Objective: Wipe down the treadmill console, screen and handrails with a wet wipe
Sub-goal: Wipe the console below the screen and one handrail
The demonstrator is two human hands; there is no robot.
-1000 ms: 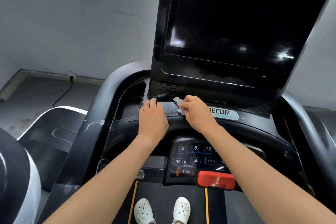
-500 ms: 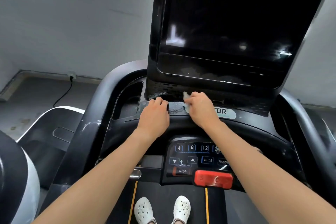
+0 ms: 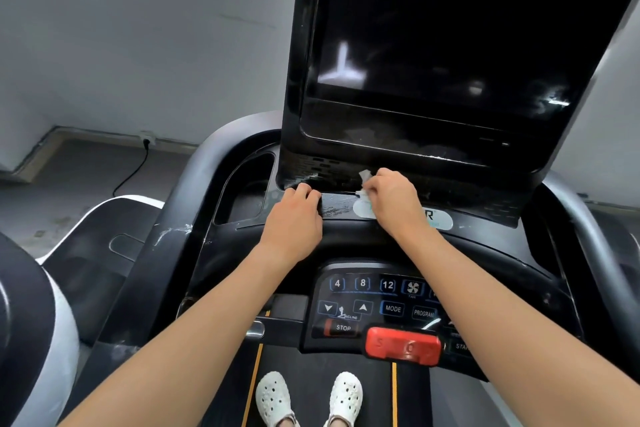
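A black treadmill console [image 3: 485, 246] fills the middle, with a tall dark screen [image 3: 467, 28] standing above it. My right hand [image 3: 393, 199] pinches a small white wet wipe [image 3: 364, 180] against the console ledge just under the screen, over the oval brand label [image 3: 440, 218]. My left hand [image 3: 294, 218] rests on the same ledge to the left, fingers curled over its edge, holding nothing I can see. A wet smear shows on the ledge [image 3: 337, 203] between the hands. Curved black handrails run down the left [image 3: 194, 191] and right [image 3: 595, 236].
A button panel [image 3: 381, 302] and a red stop key [image 3: 403, 345] sit below my forearms. A cup recess [image 3: 242, 191] lies left of the screen. My feet in white clogs [image 3: 308, 399] stand on the belt. Another machine [image 3: 41, 288] stands at left; a cable [image 3: 133, 170] runs to a wall socket.
My right hand with the wipe has slid to the right along the ledge under the screen, onto the brand label. My left hand has stayed on the ledge, fingers curling more.
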